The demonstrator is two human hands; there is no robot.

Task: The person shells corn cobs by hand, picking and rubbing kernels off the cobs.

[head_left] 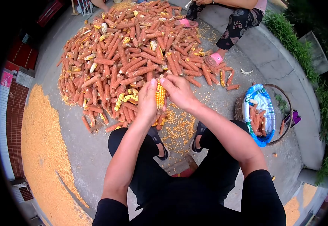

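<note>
Both hands were closed in a narrow grip on one yellow ear of corn (160,96), the left hand (147,99) wrapped along one side and the right hand (178,91) over the other, its thumb near the far end. The two palms faced each other, which I took to be a way of keeping the ear from twisting; most of the fingers behind it were hidden, so I could not tell how they met. The ear was held out between and beyond the knees, at the near edge of a great heap of reddish cobs (115,69), and that seemed a handy place, within easy reach. Below, loose kernels (179,130) lay scattered on the concrete between the two dark shoes (199,135), set apart as if to leave room for them. To the person's right stood a basket (252,92) lined with blue and white sheeting, with some bare cobs (257,119) inside. Past the heap's right side another person sat in pink sandals (216,58), while a broad spread of kernels (43,132) covered the ground on the left.
</note>
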